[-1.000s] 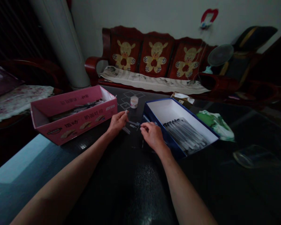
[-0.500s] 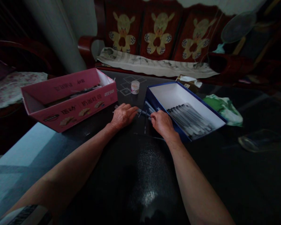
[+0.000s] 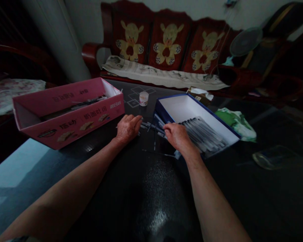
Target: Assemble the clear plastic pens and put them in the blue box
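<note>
My left hand (image 3: 128, 128) rests low over the dark table beside the pink box, fingers bent and together. Thin ends of pen parts stick out around it; what lies under its fingers is hidden. Closed in a pinch, my right hand (image 3: 177, 136) is at the near left side of the blue box (image 3: 164, 112), on what looks like a slim pen. Between both hands lie several loose grey and clear pen pieces (image 3: 151, 126), too blurred to tell apart. Inside the blue box, a row of similar pens (image 3: 204, 131) lies side by side.
The pink box (image 3: 91, 122) at left holds more thin pieces. A small white tub (image 3: 143, 98) stands between the boxes. Behind and right of the blue box are a tissue box (image 3: 200, 95) and a green-white packet (image 3: 236, 122). A clear dish-like object (image 3: 270, 158) lies farther right.
The view has shifted slightly, so the scene sits lower. My left hand has drawn a little away from my right, showing more loose pieces between them. My right hand stays beside the blue box.
</note>
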A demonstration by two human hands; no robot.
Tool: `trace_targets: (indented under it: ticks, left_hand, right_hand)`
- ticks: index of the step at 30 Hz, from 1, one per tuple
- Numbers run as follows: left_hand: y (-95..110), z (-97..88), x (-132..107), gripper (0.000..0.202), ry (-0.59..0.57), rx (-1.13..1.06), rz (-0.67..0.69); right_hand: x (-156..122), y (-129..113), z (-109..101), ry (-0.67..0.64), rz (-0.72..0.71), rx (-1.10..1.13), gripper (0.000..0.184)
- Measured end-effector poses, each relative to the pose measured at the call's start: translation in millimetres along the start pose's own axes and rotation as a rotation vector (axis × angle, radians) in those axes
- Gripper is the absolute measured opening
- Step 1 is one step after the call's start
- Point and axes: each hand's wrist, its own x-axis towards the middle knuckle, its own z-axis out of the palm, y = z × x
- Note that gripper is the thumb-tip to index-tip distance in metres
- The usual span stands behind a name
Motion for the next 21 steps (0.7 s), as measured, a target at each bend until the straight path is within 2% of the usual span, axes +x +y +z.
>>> trace_targets:
  ticks: [6,11,18,21]
  left_hand:
    - [3,-1.7,0,0.033,-0.005,-0.004,0.034]
    - [2,0.7,1,0.034,-0.018,0.004,0.016]
    - [3,-0.4,0,0.035,-0.027,-0.030,0.047]
    - [3,0.0,0,0.034,-0.027,-0.044,0.074]
  right_hand:
    - [-6,-7,11,-0.120,-0.223,0.049,0.033]
    - [-8,-11,14,-0.188,-0.301,0.025,0.033]
    - [-7,-10,14,-0.188,-0.324,0.029,0.020]
    - [-5,-12,8,-0.105,-0.336,0.113,0.016]
